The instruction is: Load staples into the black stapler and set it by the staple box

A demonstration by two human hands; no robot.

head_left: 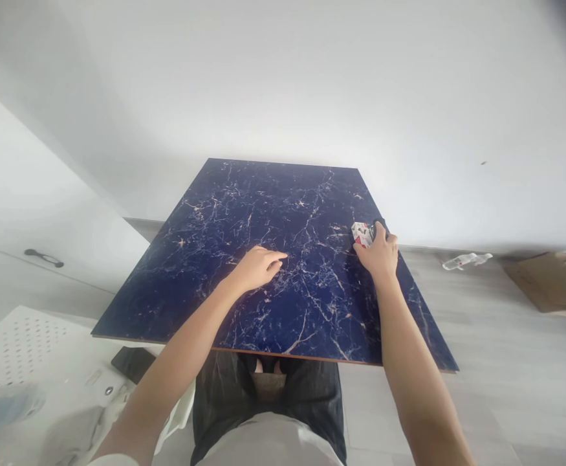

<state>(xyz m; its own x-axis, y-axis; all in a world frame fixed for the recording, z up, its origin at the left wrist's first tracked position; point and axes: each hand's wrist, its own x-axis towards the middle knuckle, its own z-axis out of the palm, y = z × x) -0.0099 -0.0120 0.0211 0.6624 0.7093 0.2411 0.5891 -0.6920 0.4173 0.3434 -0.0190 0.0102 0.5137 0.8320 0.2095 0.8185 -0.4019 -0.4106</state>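
Observation:
A dark blue marble-patterned tabletop [263, 213] with white veins lies in front of me. Over its middle is my left hand [259, 266], palm down, forefinger stretched to the right and thumb a little apart; I see nothing in it. Near the right edge, my right hand [380, 252] is closed around a small white box [361, 233] with red and dark print. Something black shows beside the box under the fingers, partly hidden, and I cannot make out what it is.
A plain white wall [283, 84] rises behind the table. On the floor at right lie a clear plastic bottle [467, 261] and a brown cardboard box [552, 281]. To the left are a white cabinet with a dark handle [44, 258] and a white perforated surface [21, 346].

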